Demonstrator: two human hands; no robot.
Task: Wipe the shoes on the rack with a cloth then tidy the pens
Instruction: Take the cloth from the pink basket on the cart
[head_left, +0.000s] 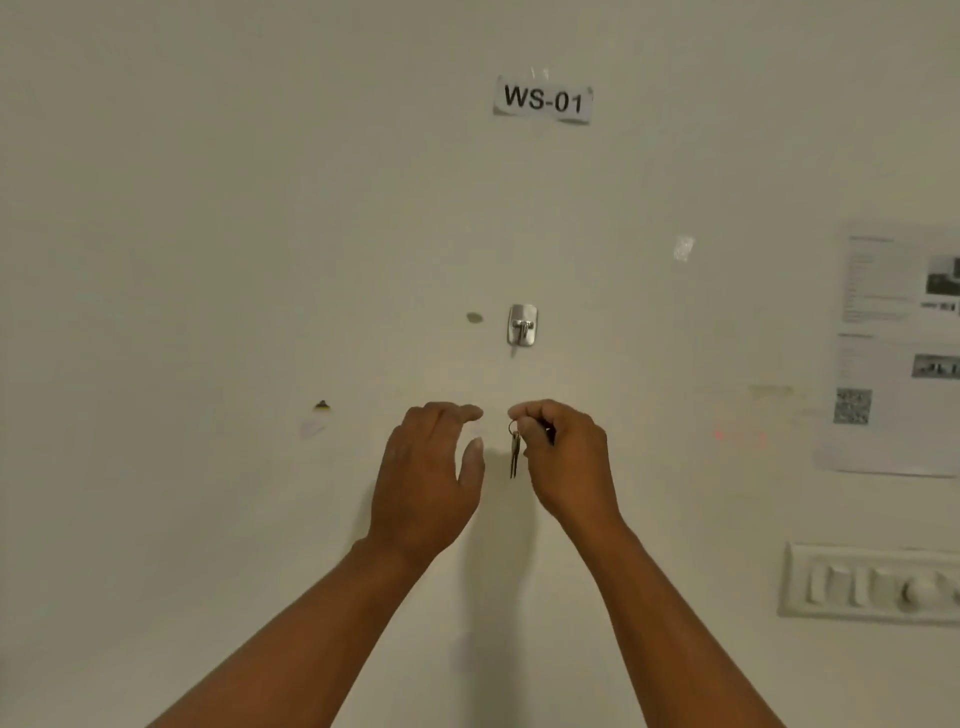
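Note:
I face a pale wall. My right hand (563, 457) pinches a small bunch of metal keys (514, 454) by its ring, and the keys hang down below my fingers. My left hand (428, 478) is raised just left of the keys, fingers relaxed and spread, holding nothing. Both hands are a little below a metal wall hook (521, 325) that has nothing on it. No shoes, rack, cloth or pens are in view.
A paper label reading WS-01 (543, 100) is taped high on the wall. A printed sheet with a QR code (891, 348) hangs at the right edge. Below it sits a white switch panel (872, 582).

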